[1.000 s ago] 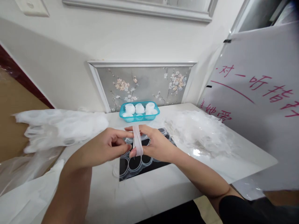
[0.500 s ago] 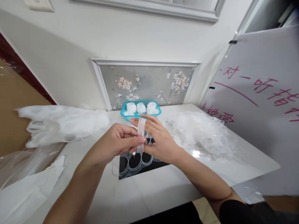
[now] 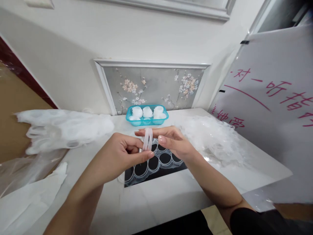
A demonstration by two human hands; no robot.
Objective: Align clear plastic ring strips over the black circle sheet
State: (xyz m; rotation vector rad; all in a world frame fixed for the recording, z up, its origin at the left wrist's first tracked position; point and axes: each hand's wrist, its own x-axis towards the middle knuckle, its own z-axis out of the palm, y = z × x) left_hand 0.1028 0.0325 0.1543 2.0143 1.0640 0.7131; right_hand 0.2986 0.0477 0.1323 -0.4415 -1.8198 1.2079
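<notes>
Over the black sheet (image 3: 179,167) with white ring outlines, both hands meet at a thin whitish band (image 3: 147,139). My left hand (image 3: 122,155) pinches the band's lower part between thumb and fingers, and a small pale piece shows beside those fingers. The band loops around the stretched fingers of my right hand (image 3: 174,140), whose thumb stands apart from it. Behind the hands, a blue basket (image 3: 146,122) holds several white rounded pieces.
A pile of white translucent rings (image 3: 212,138) lies on the white table (image 3: 151,199) at right. White mesh-like material (image 3: 66,129) lies at left, near plastic film and white sheets (image 3: 34,199). A whiteboard (image 3: 274,130) stands at right.
My right hand has turned and its thumb has come off the band's lower part. The band now hangs from its fingers, and more of the black sheet shows.
</notes>
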